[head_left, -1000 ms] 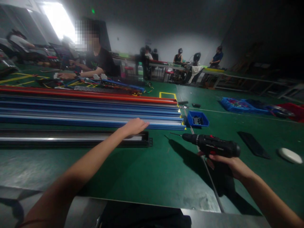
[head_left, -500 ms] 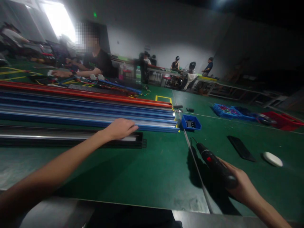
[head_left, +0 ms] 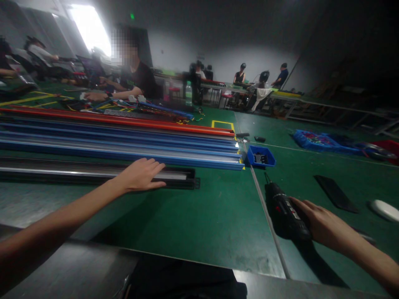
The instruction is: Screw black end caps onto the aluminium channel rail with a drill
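My left hand (head_left: 141, 174) lies over the black rail (head_left: 179, 183) near its right end, thumb and fingers apart. A light strip shows inside the rail's channel. On the right, my right hand (head_left: 321, 220) is closed around a black cordless screwdriver (head_left: 288, 211), partly hiding its grip. The tool lies low at the table surface, its thin bit pointing away from me. Beyond the bit stands a small blue bin (head_left: 262, 158) with dark small parts inside. Several blue rails (head_left: 199, 158) lie side by side beyond the black one, with an orange rail (head_left: 187, 126) behind them.
A flat black object (head_left: 335, 193) and a white oval object (head_left: 385, 210) lie at the right. Farther back is a blue tray (head_left: 321, 141) of small parts. Across the table a person (head_left: 137, 79) sits by wires. A metal seam (head_left: 271, 224) crosses the green tabletop.
My left hand has come down onto the black rail, its fingers spreading. My right hand has lowered the screwdriver to the tabletop. The view has shifted slightly left.
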`<state>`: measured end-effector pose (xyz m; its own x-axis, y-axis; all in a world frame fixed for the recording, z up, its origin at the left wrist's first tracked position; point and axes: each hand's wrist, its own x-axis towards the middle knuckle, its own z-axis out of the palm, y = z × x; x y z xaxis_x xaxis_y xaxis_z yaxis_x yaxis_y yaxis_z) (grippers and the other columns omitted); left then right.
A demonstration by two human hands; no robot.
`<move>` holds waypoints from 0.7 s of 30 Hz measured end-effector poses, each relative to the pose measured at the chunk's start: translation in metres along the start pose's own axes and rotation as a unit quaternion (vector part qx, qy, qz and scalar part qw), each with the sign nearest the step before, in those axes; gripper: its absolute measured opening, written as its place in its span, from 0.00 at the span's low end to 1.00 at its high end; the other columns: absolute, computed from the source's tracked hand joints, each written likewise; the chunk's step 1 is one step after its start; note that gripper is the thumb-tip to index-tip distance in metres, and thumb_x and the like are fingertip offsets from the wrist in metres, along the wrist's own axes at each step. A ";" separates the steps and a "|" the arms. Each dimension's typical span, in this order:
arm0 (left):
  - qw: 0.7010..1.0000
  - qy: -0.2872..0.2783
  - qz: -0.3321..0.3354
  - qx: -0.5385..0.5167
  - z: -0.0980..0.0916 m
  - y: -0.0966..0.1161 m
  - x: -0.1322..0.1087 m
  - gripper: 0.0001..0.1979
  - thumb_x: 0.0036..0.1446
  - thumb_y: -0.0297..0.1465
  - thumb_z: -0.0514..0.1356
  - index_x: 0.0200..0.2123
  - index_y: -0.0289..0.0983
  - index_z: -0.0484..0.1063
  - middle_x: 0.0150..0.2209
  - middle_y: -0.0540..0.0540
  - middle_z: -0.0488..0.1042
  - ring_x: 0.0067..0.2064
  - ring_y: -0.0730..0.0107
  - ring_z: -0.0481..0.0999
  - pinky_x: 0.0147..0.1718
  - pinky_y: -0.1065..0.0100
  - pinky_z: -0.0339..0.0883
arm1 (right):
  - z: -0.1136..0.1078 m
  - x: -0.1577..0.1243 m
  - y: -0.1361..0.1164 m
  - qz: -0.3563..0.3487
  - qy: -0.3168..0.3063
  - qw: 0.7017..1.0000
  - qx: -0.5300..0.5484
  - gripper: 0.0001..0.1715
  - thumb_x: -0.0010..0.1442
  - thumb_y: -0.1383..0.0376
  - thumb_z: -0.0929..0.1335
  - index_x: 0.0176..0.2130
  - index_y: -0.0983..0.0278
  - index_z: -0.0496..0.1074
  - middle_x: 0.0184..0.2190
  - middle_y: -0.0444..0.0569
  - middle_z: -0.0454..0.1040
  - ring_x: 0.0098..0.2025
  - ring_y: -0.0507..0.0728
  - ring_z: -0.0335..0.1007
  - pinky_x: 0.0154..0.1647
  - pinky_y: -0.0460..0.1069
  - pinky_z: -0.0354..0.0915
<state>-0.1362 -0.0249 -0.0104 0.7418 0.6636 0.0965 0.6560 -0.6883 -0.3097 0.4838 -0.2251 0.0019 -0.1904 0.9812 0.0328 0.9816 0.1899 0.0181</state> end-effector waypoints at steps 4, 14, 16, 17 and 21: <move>1.000 -0.023 -0.017 -0.005 0.000 0.003 0.005 0.36 0.70 0.56 0.48 0.53 0.29 0.77 0.43 0.30 0.81 0.41 0.47 0.81 0.41 0.55 0.69 | -0.019 0.008 -0.001 -0.007 -0.107 0.991 0.078 0.36 0.62 0.73 0.63 0.69 0.68 0.65 0.55 0.66 0.78 0.49 0.65 0.83 0.47 0.54 0.78; 0.998 -0.061 -0.018 -0.010 -0.005 0.003 0.004 0.38 0.70 0.57 0.45 0.55 0.29 0.75 0.48 0.28 0.81 0.45 0.46 0.81 0.45 0.55 0.70 | -0.013 0.007 0.010 -0.016 -0.096 0.986 0.136 0.40 0.61 0.72 0.65 0.71 0.71 0.62 0.60 0.68 0.73 0.56 0.67 0.78 0.57 0.57 0.74; 0.998 -0.065 -0.022 -0.013 -0.007 0.004 0.003 0.37 0.70 0.57 0.45 0.54 0.30 0.75 0.48 0.29 0.81 0.45 0.46 0.81 0.45 0.55 0.70 | -0.011 0.008 0.015 -0.025 -0.095 0.985 0.142 0.41 0.60 0.71 0.66 0.71 0.70 0.63 0.61 0.67 0.72 0.59 0.68 0.75 0.60 0.58 0.72; 0.997 -0.067 -0.022 -0.014 -0.008 0.005 0.003 0.37 0.70 0.57 0.45 0.54 0.30 0.75 0.47 0.29 0.81 0.45 0.45 0.81 0.45 0.54 0.70 | -0.010 0.009 0.017 -0.028 -0.096 0.984 0.146 0.41 0.60 0.71 0.66 0.71 0.70 0.63 0.62 0.67 0.72 0.60 0.68 0.74 0.60 0.59 0.71; 0.998 -0.062 -0.017 -0.019 -0.011 0.007 0.003 0.37 0.70 0.56 0.46 0.53 0.29 0.76 0.47 0.28 0.81 0.45 0.44 0.81 0.44 0.53 0.69 | -0.008 0.014 0.022 -0.028 -0.096 0.979 0.178 0.42 0.60 0.72 0.66 0.71 0.66 0.64 0.60 0.64 0.74 0.58 0.67 0.76 0.59 0.58 0.72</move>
<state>-0.1277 -0.0308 -0.0021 0.6973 0.7167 -0.0122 0.6873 -0.6733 -0.2725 0.5023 -0.2077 0.0112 -0.2716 0.9510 -0.1476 0.9183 0.2101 -0.3356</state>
